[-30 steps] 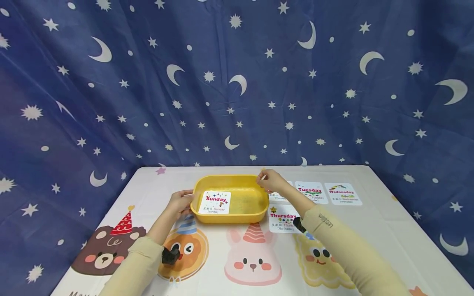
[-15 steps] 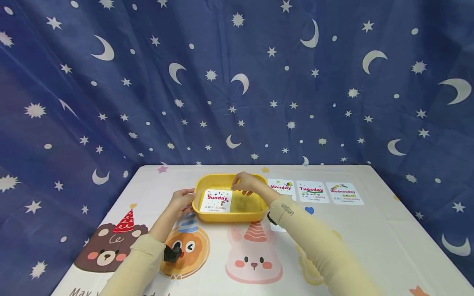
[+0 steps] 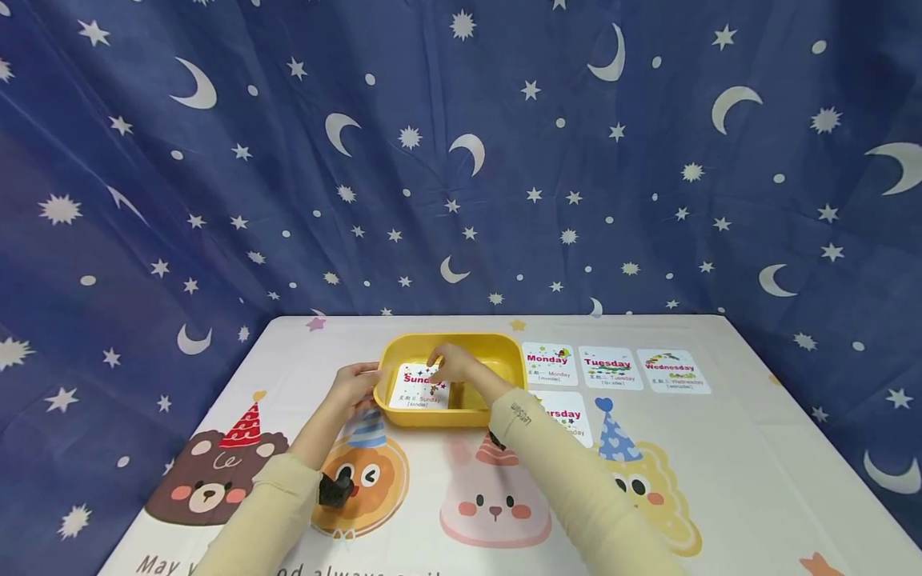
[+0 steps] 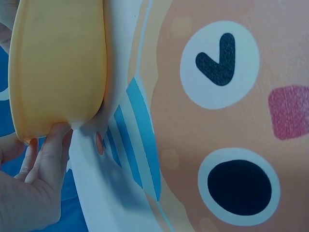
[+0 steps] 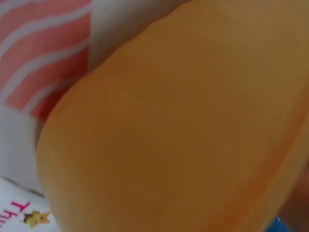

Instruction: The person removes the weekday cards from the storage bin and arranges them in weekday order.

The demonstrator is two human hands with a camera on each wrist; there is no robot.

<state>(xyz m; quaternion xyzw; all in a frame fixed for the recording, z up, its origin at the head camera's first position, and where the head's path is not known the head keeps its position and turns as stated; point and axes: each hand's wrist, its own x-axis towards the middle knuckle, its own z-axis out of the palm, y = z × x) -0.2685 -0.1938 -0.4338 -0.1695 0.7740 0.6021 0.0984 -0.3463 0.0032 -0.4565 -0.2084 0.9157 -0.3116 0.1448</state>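
Observation:
A yellow plastic tray (image 3: 410, 418) stands toward the back of the table. My left hand (image 3: 353, 386) grips its left end, with the thumb at the rim and the fingers against the outer wall (image 4: 58, 63) in the left wrist view. Inside the tray, at its left, lies a square white card printed "Sunday" (image 3: 418, 398). My right hand (image 3: 461, 368) reaches in over the tray, fingertips at the card's upper right part, thumb and forefinger apart. In the right wrist view the tray wall (image 5: 145, 121) hides most of that hand.
Right of the tray lie cards printed Monday (image 3: 550, 366), Tuesday (image 3: 610, 369) and Wednesday (image 3: 674, 372) in a row. Below Monday is a Thursday card (image 3: 572, 420), partly behind the right sleeve (image 3: 562, 472). A starry blue curtain (image 3: 461, 200) hangs behind the white cartoon-printed tablecloth (image 3: 389, 552).
My right hand has moved left from the tray's right end, near the Monday card, to the Sunday card inside. The left hand stays on the tray.

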